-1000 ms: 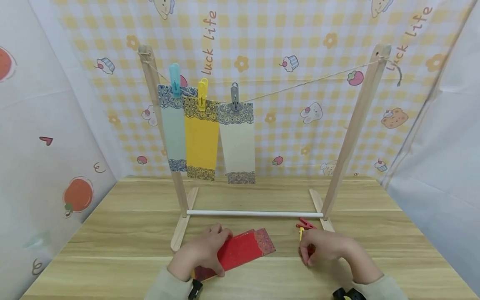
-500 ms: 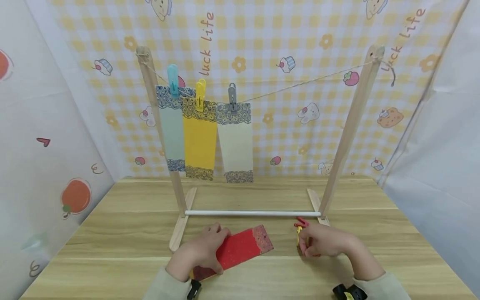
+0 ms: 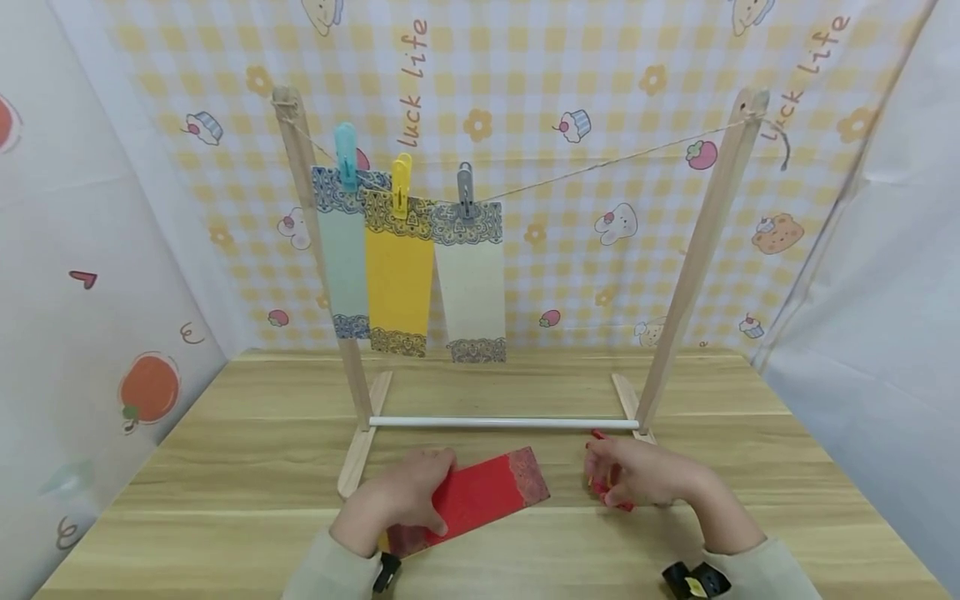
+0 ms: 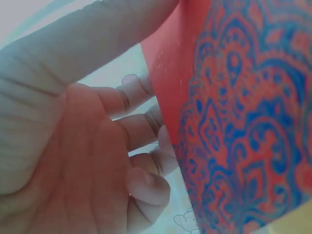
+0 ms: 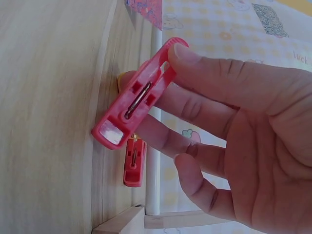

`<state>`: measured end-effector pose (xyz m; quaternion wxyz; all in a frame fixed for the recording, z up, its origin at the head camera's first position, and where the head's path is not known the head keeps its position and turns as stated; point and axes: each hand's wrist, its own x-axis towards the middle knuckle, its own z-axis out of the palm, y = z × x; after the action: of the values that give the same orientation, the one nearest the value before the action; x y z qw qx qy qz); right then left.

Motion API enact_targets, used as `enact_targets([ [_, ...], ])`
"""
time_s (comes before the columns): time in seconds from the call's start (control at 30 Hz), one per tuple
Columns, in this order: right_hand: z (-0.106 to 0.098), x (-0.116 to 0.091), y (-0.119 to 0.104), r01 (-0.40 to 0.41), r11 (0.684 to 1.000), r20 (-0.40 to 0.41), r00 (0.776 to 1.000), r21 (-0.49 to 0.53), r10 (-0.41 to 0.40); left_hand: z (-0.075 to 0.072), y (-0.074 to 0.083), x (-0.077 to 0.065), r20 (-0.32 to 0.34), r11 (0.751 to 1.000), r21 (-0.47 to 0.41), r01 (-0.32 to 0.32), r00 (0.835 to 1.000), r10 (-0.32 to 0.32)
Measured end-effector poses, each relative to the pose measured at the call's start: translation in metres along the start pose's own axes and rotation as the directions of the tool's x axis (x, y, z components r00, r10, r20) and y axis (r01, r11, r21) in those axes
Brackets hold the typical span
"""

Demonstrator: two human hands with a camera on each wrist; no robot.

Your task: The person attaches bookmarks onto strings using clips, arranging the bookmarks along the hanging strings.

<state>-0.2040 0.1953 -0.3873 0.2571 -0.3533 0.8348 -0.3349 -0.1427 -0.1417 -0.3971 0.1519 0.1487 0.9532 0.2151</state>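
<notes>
The red card point(image 3: 480, 500) lies tilted at the lower centre of the head view, low over the bench point(image 3: 525, 567), pinched near its left end by your left hand point(image 3: 408, 496), thumb across its face and fingers at the back. Because the hold is so far to one end, the free right end would probably droop or swing if you lifted it quickly. A yellow strip point(image 4: 292, 224) shows at the lower right of the left wrist view; whether it is a separate card cannot be told, but a loose sheet there could be dragged along.

At centre left of the right wrist view, your right hand point(image 5: 263, 112) pinches the red peg point(image 5: 136, 95) between thumb and fingers, the thumb at one end; squeezed off its axis, the peg may twist free. The second red peg point(image 5: 134, 163), just below it, could be knocked by your fingers. Of your hands, neither is spread.

Farther out, at upper left of the head view, the yellow card point(image 3: 399, 275) and cream card point(image 3: 471, 287) hang close together on the sagging string point(image 3: 597, 169); a tug would likely bunch them further.
</notes>
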Motion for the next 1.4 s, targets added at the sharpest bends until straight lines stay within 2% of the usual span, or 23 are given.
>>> enact_targets([
  [0.13,-0.002,-0.001,-0.001,0.004,1.0,0.0,1.0,-0.028,-0.004,-0.001,0.0,0.004,0.0,0.999,-0.013,-0.033,0.999,0.033],
  [0.4,-0.003,-0.004,-0.003,-0.041,0.997,-0.013,0.999,-0.058,0.04,-0.006,-0.003,0.004,-0.021,0.99,-0.016,-0.144,0.989,0.143],
  [0.67,-0.005,-0.006,0.0,-0.003,0.997,-0.008,1.0,-0.081,0.002,-0.009,-0.002,0.004,-0.006,0.984,-0.054,-0.167,0.986,0.167],
  [0.9,-0.006,-0.005,0.002,0.017,0.997,-0.014,1.0,-0.081,-0.018,-0.01,0.001,0.005,-0.019,0.97,-0.101,-0.222,0.975,0.222],
  [1.13,-0.007,-0.005,0.003,0.041,0.994,-0.018,0.999,-0.099,-0.043,-0.011,0.002,0.005,-0.011,0.963,-0.138,-0.231,0.973,0.231],
  [1.4,-0.007,-0.003,0.003,0.1,0.986,-0.042,0.993,-0.132,-0.106,-0.014,-0.001,0.002,-0.005,0.946,-0.184,-0.268,0.962,0.272],
])
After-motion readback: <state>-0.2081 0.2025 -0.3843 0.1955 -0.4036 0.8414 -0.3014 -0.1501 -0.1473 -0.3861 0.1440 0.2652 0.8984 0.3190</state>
